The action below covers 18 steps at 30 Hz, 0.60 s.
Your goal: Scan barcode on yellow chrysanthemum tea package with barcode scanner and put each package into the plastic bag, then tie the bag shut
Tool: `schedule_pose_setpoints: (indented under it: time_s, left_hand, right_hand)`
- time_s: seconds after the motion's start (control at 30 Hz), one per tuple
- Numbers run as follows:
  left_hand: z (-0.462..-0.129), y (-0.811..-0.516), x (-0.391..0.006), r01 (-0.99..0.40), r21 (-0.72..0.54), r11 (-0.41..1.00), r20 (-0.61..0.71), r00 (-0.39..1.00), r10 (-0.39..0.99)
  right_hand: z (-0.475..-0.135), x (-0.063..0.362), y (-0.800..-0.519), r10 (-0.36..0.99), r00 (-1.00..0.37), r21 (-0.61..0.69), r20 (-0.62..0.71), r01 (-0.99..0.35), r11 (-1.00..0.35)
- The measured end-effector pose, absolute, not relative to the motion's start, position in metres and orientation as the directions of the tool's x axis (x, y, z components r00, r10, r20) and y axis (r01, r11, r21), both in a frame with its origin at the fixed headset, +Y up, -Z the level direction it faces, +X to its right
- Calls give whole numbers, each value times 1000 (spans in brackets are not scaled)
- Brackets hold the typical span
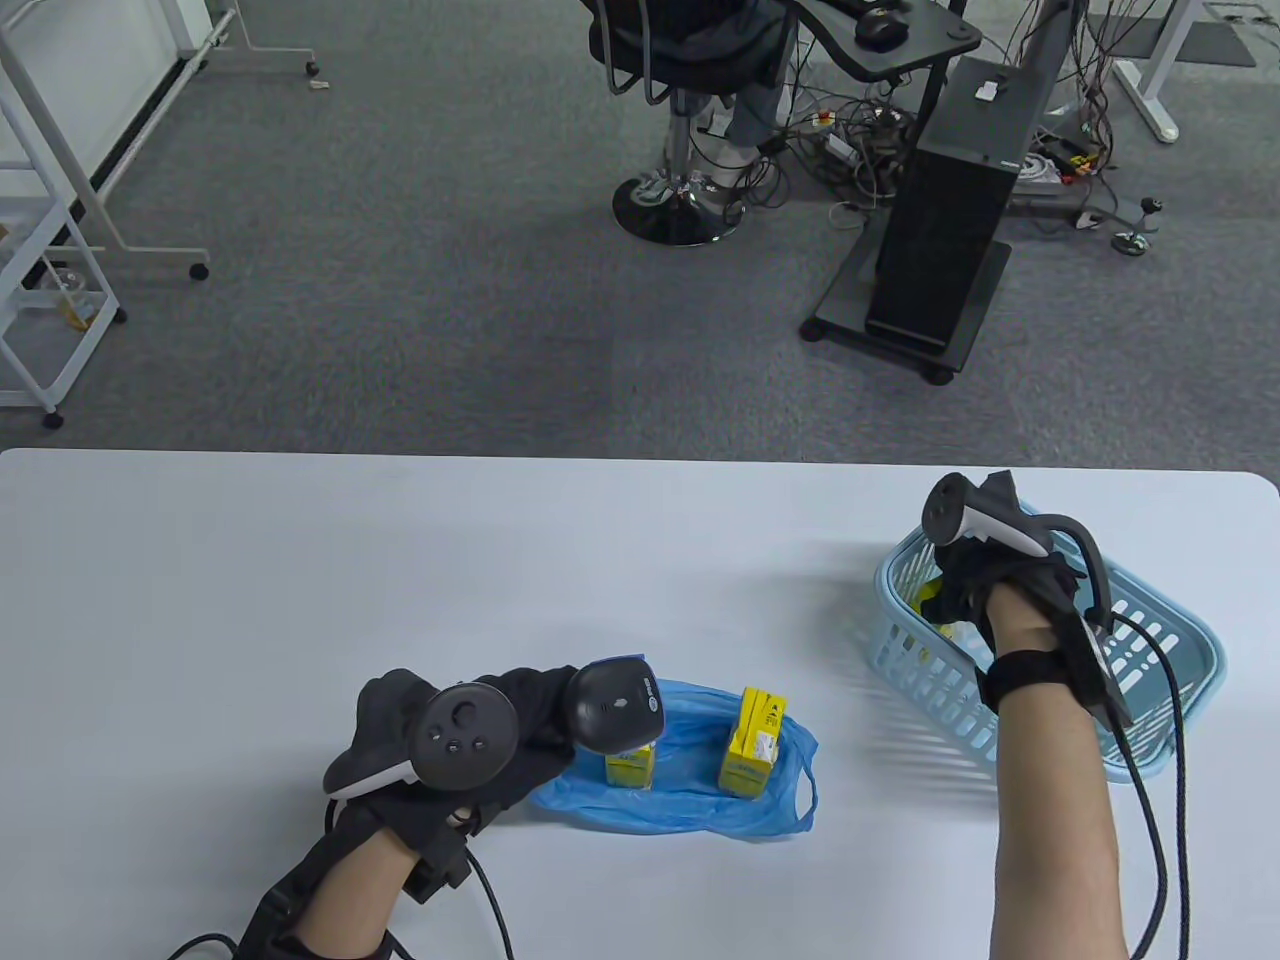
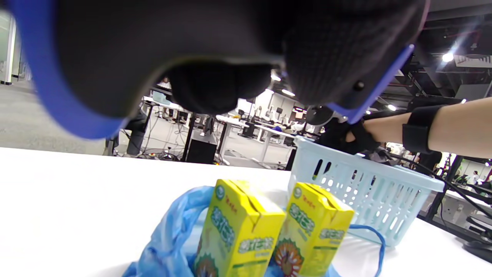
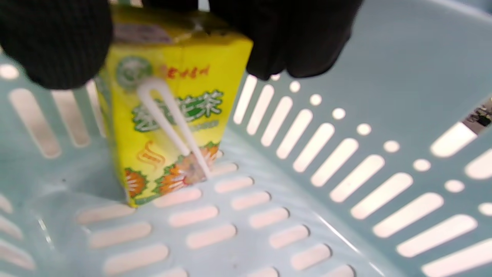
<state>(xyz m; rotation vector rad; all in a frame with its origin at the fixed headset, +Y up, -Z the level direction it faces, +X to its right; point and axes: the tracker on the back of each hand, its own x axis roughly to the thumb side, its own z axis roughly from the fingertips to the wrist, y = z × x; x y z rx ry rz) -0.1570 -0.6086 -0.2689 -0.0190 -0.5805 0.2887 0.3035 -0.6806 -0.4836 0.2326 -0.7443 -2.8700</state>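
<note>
Two yellow tea packages (image 1: 630, 766) (image 1: 752, 742) stand upright on the flat blue plastic bag (image 1: 690, 800), side by side in the left wrist view (image 2: 238, 231) (image 2: 315, 227). My left hand (image 1: 530, 722) grips the black barcode scanner (image 1: 615, 705), its head just above the left package. My right hand (image 1: 950, 590) reaches into the light blue basket (image 1: 1160, 640) and pinches the top of a third yellow package (image 3: 173, 115), which has a white straw on its face. That package tilts a little, its lower edge at the basket floor (image 3: 238, 231).
The basket (image 2: 365, 192) sits at the table's right, just beyond the bag (image 2: 169, 238). Cables run from both wrists toward the near table edge. The white table top (image 1: 300, 560) stretches left and far of the bag. Office chair and computer cart stand on the floor beyond.
</note>
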Motion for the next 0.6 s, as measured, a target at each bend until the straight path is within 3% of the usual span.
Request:
schedule_pose_setpoints:
  time_s: [0.27, 0.6]
  left_hand:
    - [-270, -605, -162, -284, -95, 954, 535, 794, 289]
    - [-256, -590, -155, -316, -44, 948, 604, 747, 277]
  right_hand:
    - [-476, 301, -670, -225, -970, 460, -94, 158, -874]
    - [-441, 306, -593, -123, -983, 284, -134, 80, -955]
